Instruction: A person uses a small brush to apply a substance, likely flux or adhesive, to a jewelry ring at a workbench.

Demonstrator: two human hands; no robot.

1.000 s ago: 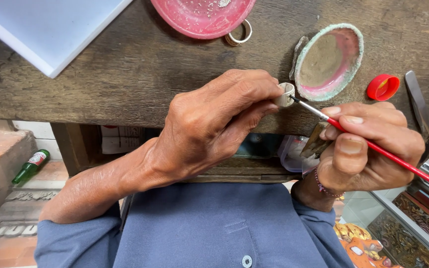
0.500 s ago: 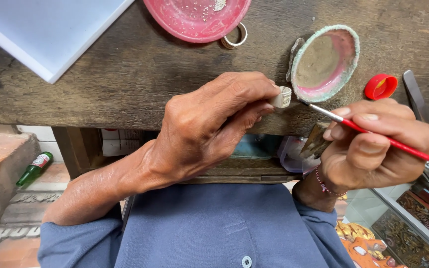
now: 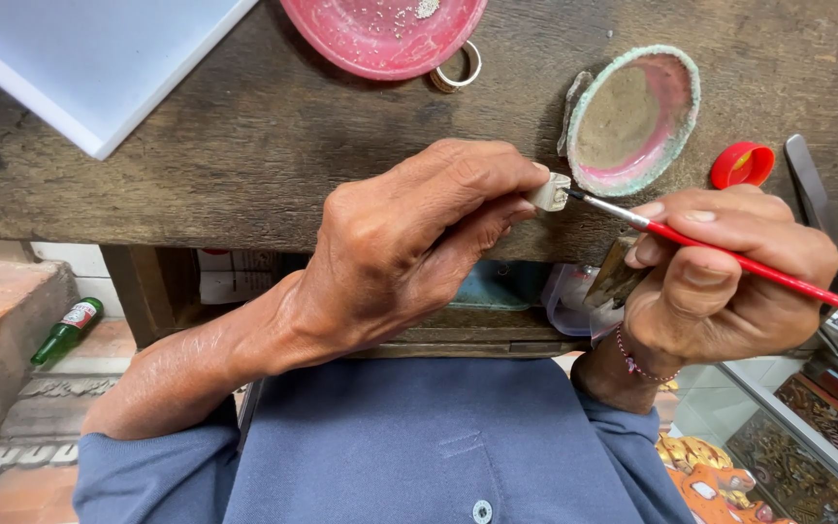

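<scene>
A small craft workshop: a worn, dark wooden workbench (image 3: 196,165) carries a paint-stained pink dish (image 3: 385,34) at its far edge, a crusted oval mixing bowl (image 3: 632,121) and a red plastic cap (image 3: 742,165) near its right edge, with carved gilded panels (image 3: 807,427) below.

A small pale metal piece (image 3: 549,192), pinched above the bench edge, meets the tip of a slanting red-handled brush (image 3: 729,254).

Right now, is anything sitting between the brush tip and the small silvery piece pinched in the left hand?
Nothing visible. The left hand pinches the small silvery piece at its fingertips, and the red-handled brush in the right hand has its tip right at the piece's exposed side. The crusted pink dish lies behind on the bench.
</scene>
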